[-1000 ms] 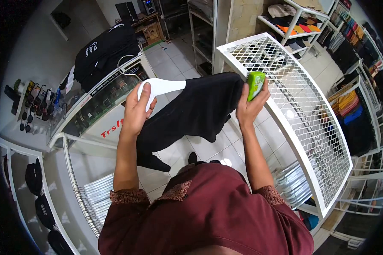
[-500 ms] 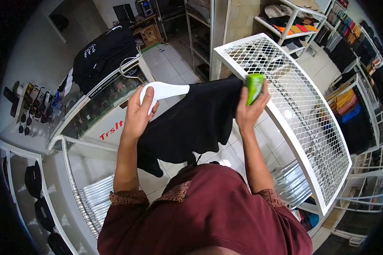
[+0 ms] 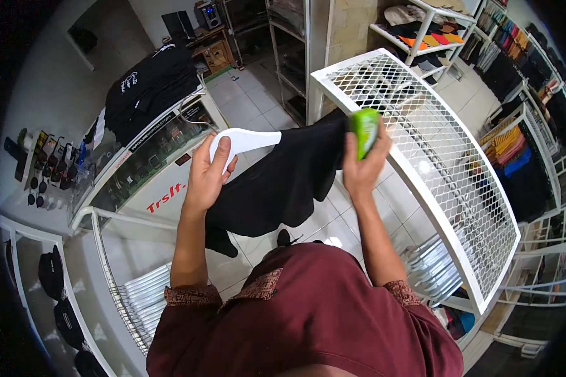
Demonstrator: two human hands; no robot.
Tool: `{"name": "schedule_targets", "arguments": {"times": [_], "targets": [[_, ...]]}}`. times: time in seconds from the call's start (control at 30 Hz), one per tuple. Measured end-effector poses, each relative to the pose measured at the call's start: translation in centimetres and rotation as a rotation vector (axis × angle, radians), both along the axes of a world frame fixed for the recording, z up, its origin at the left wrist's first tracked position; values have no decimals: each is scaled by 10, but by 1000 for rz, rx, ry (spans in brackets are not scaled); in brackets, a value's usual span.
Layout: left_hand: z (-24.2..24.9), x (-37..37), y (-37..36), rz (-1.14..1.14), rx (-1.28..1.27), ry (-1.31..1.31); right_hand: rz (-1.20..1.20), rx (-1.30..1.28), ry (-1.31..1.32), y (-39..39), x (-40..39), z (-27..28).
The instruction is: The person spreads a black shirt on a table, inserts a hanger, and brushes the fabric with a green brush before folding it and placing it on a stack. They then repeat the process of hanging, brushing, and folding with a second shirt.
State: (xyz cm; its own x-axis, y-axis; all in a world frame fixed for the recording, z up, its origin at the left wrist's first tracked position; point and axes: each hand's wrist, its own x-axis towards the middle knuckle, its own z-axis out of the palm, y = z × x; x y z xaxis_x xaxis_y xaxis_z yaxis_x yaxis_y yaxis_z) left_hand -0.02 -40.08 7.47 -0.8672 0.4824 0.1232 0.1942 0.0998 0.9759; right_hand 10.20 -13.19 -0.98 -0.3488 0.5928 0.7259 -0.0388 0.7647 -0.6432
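A white hanger point(image 3: 258, 139) with a metal hook is gripped by my left hand point(image 3: 204, 179), thumb over its top. From the hanger hangs a black garment point(image 3: 270, 185), draped in front of my body. My right hand point(image 3: 362, 176) is closed around a bright green object point(image 3: 365, 129) with pale marking, blurred by motion. That object is right at the garment's far end, and what kind of thing it is I cannot tell.
To the right stands a white mesh-topped rack point(image 3: 421, 132) with hangers point(image 3: 437, 267) below. A glass display counter point(image 3: 154, 163) at left bears black shirts point(image 3: 148, 88). White hangers point(image 3: 148, 295) hang on a rail at lower left. Sunglasses point(image 3: 60, 166) and black caps point(image 3: 50, 273) line the left side.
My right hand and the green object have shifted slightly left, and the garment's far end has moved with them. My left hand keeps its hold on the hanger.
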Motion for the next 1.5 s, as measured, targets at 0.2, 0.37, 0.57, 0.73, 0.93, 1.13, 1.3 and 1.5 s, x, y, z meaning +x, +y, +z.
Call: {"name": "schedule_targets", "arguments": {"times": [0.2, 0.37, 0.57, 0.73, 0.93, 1.13, 1.3, 1.5], "targets": [[-3, -1, 10, -63, 21, 48, 235, 225, -74, -27, -5, -8], [-7, -8, -13, -38, 18, 64, -107, -157, -148, 29, -7, -31], [-2, 8, 3, -34, -146, 513, 355, 83, -73, -33, 6, 33], [6, 10, 4, -22, -186, 801, 245, 69, -147, 1, -9, 6], [4, 10, -10, -70, -253, 945, 152, -7, -35, 17, 9, 24], [4, 9, -2, -123, -330, 1183, 436, 137, -101, -9, 16, 46], [3, 11, -11, -143, -341, 1251, -53, -40, -149, 68, 7, -5], [1, 12, 1, -191, -368, 1343, 496, 111, -142, -3, 32, 60]]}}
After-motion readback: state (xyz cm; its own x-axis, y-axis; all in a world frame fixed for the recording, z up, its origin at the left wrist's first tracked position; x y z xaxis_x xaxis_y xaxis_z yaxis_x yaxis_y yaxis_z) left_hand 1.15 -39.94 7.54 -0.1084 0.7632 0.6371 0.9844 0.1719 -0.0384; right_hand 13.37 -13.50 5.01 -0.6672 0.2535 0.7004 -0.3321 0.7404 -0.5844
